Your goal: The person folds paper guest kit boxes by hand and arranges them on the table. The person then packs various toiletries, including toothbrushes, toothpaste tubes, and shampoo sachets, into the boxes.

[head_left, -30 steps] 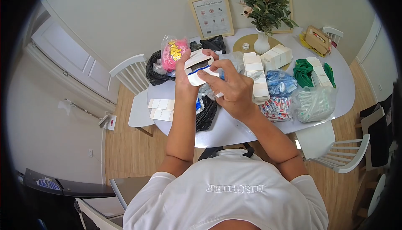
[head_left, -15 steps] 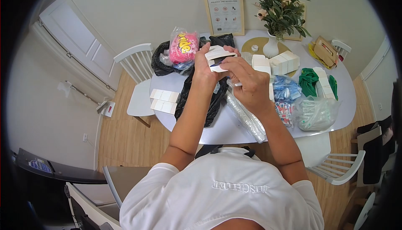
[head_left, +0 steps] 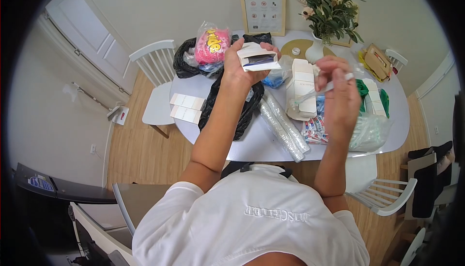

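Note:
My left hand (head_left: 236, 65) is closed around a small white box (head_left: 260, 63), raised above the table. The box's flap end is open toward me, with something dark blue inside. Off to the right, my right hand (head_left: 341, 103) pinches a thin white stick, which looks like a toothbrush in a clear wrapper (head_left: 315, 93); motion blurs it. Beneath that hand are a row of white boxes (head_left: 303, 84) in a clear bag, small red-and-white toothpaste tubes (head_left: 315, 129) and a clear bag of wrapped pale-green items (head_left: 370, 133).
Two white boxes (head_left: 186, 108) lie at the table's left, near black plastic bags (head_left: 227, 106) and a pink bag (head_left: 213, 46). Clear plastic rolls (head_left: 283, 129) reach the front edge. A vase (head_left: 315, 50) with flowers and a framed sign (head_left: 264, 11) stand behind. Chairs surround the table.
My right hand has moved away from the box's opening to the right, holding the thin white stick. My left hand keeps hold of the box, with its open end now more visible.

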Available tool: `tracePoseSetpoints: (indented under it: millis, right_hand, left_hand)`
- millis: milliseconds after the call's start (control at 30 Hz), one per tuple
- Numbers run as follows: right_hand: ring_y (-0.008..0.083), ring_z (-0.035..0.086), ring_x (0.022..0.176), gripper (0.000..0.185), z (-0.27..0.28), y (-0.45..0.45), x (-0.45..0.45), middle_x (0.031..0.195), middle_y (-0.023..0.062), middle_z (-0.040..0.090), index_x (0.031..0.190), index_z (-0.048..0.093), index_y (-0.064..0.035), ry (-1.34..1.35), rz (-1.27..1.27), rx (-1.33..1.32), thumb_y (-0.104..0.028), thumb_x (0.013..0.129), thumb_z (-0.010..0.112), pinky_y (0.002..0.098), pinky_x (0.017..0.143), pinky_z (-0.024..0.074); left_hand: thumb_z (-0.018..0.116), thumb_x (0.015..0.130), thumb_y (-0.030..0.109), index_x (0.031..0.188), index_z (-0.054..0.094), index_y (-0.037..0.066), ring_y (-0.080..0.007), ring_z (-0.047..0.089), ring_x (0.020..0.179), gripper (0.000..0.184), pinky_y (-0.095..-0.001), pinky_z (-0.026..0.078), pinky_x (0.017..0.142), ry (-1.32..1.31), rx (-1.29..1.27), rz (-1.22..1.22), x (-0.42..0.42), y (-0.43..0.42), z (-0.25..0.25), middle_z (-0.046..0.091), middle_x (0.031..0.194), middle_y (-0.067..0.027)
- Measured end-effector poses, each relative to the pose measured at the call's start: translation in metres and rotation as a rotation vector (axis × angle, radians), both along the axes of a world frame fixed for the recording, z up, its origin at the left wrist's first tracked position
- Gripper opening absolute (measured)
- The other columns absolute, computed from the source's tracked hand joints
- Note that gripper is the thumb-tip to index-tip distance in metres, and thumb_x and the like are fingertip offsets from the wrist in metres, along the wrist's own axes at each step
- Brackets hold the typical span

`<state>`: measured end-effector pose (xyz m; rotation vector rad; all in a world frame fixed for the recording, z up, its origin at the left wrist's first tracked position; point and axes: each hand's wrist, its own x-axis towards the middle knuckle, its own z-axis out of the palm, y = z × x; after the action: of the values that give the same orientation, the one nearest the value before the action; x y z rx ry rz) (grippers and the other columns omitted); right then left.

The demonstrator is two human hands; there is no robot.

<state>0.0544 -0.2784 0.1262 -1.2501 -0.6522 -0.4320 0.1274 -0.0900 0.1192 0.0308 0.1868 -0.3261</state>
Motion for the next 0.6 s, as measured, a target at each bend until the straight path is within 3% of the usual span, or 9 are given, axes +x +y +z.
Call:
tracePoseSetpoints:
  millis: [367,467,533,567,600]
  right_hand:
    - [0.0104,0.046,0.084,0.02,0.008,-0.009,-0.011,0.098,0.0092,0.06,0.095,0.059,0.0043,-0.15,-0.385,-0.071,-0.009,0.093,0.043,0.0237,0.08,0.0379]
    - [0.0096,0.047,0.078,0.019,0.01,-0.009,-0.01,0.098,0.0093,0.06,0.097,0.059,0.0042,-0.28,-0.505,-0.129,-0.01,0.092,0.047,0.0231,0.074,0.0398]
    - [0.0098,0.048,0.069,0.018,0.012,-0.01,-0.017,0.094,0.0098,0.06,0.096,0.059,0.0038,-0.068,-0.313,0.238,-0.012,0.092,0.05,0.0221,0.066,0.0407]
    - [0.0112,0.05,0.064,0.015,0.015,-0.009,-0.019,0.089,0.0109,0.058,0.097,0.055,0.003,-0.119,-0.282,0.362,-0.01,0.089,0.054,0.0223,0.057,0.0423]
    - [0.0112,0.05,0.064,0.015,0.015,-0.009,-0.019,0.089,0.0109,0.058,0.097,0.055,0.003,-0.121,-0.28,0.363,-0.01,0.089,0.054,0.0223,0.057,0.0423]
  left_hand:
    - [0.026,0.093,0.04,0.11,0.036,0.001,-0.0259,0.048,0.069,0.044,-0.0472,0.046,0.067,-0.027,0.052,0.002,-0.003,-0.006,0.006,0.047,0.072,-0.013]
    - [0.026,0.094,0.04,0.11,0.036,0.0,-0.0259,0.048,0.069,0.044,-0.0474,0.046,0.068,-0.053,0.04,-0.011,-0.002,-0.006,0.004,0.048,0.071,-0.0133]
    - [0.027,0.093,0.041,0.11,0.036,0.0,-0.0256,0.048,0.069,0.045,-0.0472,0.047,0.069,-0.08,0.05,-0.027,-0.003,-0.004,0.003,0.047,0.071,-0.0129]
    - [0.027,0.093,0.041,0.11,0.036,0.0,-0.0256,0.048,0.069,0.045,-0.0472,0.047,0.069,-0.081,0.05,-0.024,-0.003,-0.004,0.002,0.047,0.071,-0.0129]
    - [0.028,0.093,0.041,0.11,0.036,0.0,-0.0252,0.048,0.069,0.046,-0.0469,0.047,0.069,-0.083,0.039,-0.021,-0.003,-0.004,0.001,0.047,0.071,-0.0125]
